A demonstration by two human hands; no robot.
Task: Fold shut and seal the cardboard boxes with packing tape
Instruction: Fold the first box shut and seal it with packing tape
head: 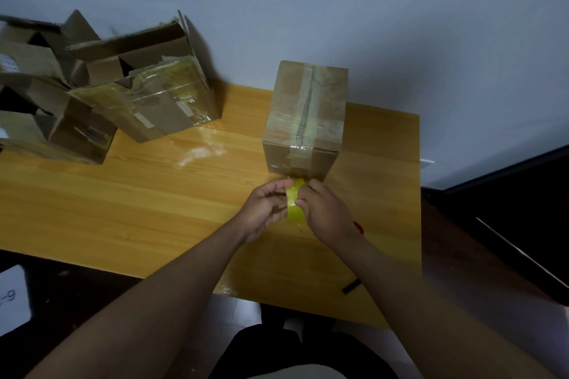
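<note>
Both hands met over the wooden table (154, 194), just in front of the closed cardboard box (304, 114). The left hand (264, 209) and the right hand (326, 212) each had fingers curled onto the yellowish roll of packing tape (294, 201) — the roll stood on edge between them, gripped from both sides. A red cord (358, 227) sat at the right wrist.

The closed box stood near the table's far right part, flaps folded shut, with clear tape running along the top seam and down the near face. The roll was held just beside the box's lower near edge; contact between them could not be told.

At far left, a pile of open boxes (61, 86) — flaps up, several wrapped in old glossy tape. A dark stick-like object (351, 286) lay at the table's near edge, well apart from the hands.
</note>
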